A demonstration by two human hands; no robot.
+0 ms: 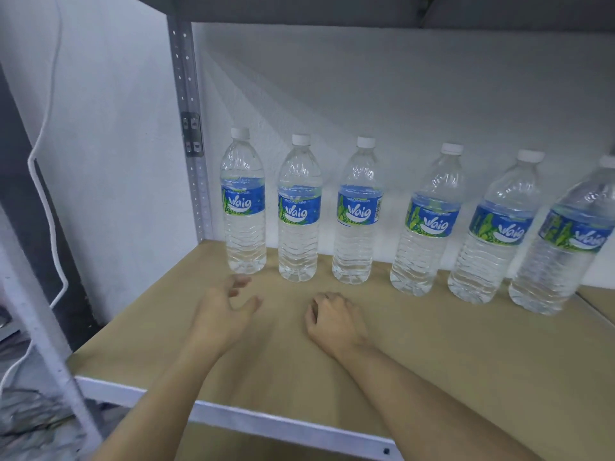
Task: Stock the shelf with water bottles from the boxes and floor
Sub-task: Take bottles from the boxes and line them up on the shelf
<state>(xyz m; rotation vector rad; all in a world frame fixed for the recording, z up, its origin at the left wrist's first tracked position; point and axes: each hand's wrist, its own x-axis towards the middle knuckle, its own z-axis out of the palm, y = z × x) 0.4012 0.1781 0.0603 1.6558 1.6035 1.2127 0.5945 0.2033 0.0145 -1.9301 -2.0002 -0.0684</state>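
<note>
Both hands are empty over the shelf [432,361]. My left hand [226,307] hovers just short of the leftmost bottle [244,204], fingers spread and loose, gripping nothing. My right hand [332,319] sits knuckles-up close to the board, fingers loosely curled, also holding nothing. Six water bottles [357,214] stand upright in one row along the back wall, labels facing out, with small gaps between them; the rightmost bottle [565,241] is cut by the frame edge. Boxes and floor stock are not in view. My reading: the back row looks filled as far as I can see and no front row is started, so the step is to fetch more. To do it well, I should take each bottle by the ribbed waist, set it base-flat in front of a back bottle with the label forward, match the spacing, and let go without brushing the row behind. Tall, narrow and full, they would likely topple in a chain.
</note>
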